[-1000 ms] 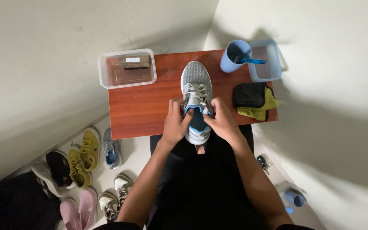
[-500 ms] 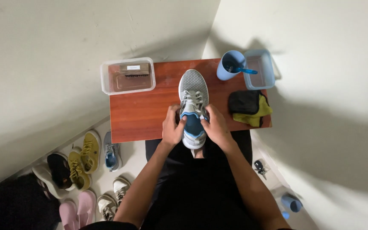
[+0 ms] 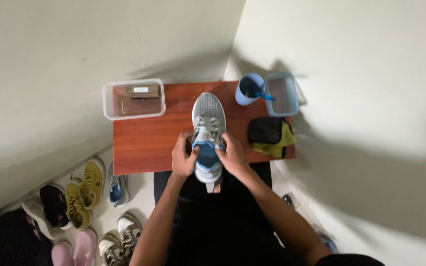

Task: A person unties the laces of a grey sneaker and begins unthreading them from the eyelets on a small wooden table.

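Both hands grip one grey mesh sneaker (image 3: 208, 133) from either side at its collar. The left hand (image 3: 183, 158) wraps the shoe's left flank, thumb lying across the blue lining of the opening. The right hand (image 3: 232, 156) mirrors it on the right flank, fingers curled in near the lowest laces — both hands are closed firmly on the shoe. The forearms rise from the bottom of the view and converge in a narrow V over a dark-clothed lap.

The sneaker lies sole down on a small reddish wooden table (image 3: 144, 143), heel jutting over the near edge at its middle, rounded toe pointing at the far edge. Its upper is knitted and finely textured, with pale laces and a white sole rim.

At the far left corner sits a clear, rounded-rectangle plastic box (image 3: 110, 101) holding a wooden-backed brush (image 3: 139, 98). At the far right corner stands a blue cup (image 3: 245, 96) with a blue handle poking out, touching a clear blue-rimmed container (image 3: 294, 98) that overhangs the right edge. Near the right edge lies a folded black cloth (image 3: 265, 129) over a yellow-green one (image 3: 287, 140).

The tabletop left of the shoe is bare wood — open room. On the pale floor at lower left, several pairs of shoes (image 3: 82, 197) cluster against the wall.
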